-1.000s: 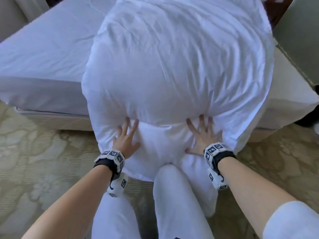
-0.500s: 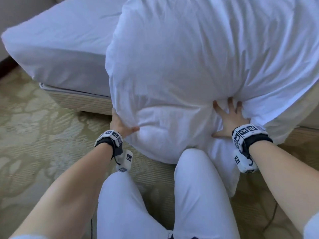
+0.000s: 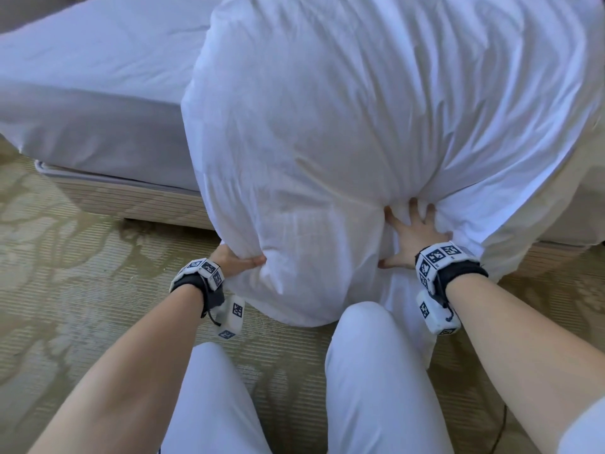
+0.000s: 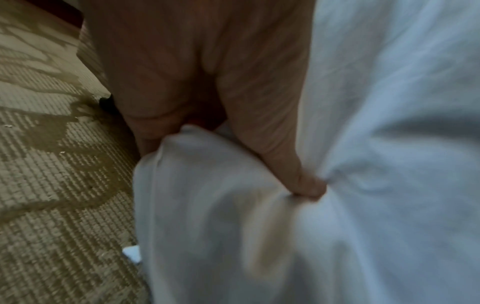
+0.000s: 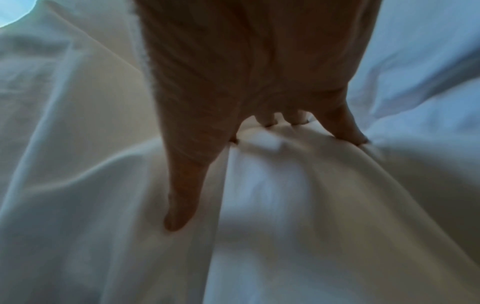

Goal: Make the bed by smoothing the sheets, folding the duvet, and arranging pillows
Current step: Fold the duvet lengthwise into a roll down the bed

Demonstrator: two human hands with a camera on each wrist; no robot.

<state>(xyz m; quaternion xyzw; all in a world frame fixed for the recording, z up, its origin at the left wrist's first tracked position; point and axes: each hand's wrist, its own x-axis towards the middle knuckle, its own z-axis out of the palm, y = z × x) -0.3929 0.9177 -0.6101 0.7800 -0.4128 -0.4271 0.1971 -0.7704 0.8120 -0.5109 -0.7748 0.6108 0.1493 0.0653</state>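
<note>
The step in hand looks like the handling of a pillow: a large white pillow [image 3: 360, 126] stands propped against the near edge of the bed [image 3: 98, 77], its lower end hanging over the side toward the person's knees. It may be that the case is being settled on the filling, though the folds hide any opening and I cannot say for sure.

The left hand [image 3: 234, 262] grips the pillow's lower left corner; in the left wrist view the thumb digs into the cloth and a bunch of fabric [image 4: 207, 164] is gathered in the curled fingers [image 4: 161, 115]. The right hand [image 3: 412, 237] lies flat against the pillow's underside, fingers [image 5: 345, 125] spread and pressing into a crease, holding nothing.

The next move likely calls for both hands to lift or push the bulk up onto the mattress and toward the head of the bed. The right hand would need a real hold, since a flat palm on soft filling may slip.

The bed wears a white fitted sheet [image 3: 82, 126] that lies fairly smooth over the mattress. Below it shows a pale ribbed bed base [image 3: 131, 201]. The floor is a beige carpet [image 3: 65, 290] with a darker leaf pattern. The person's white trousers [image 3: 376, 371] fill the foreground.
</note>
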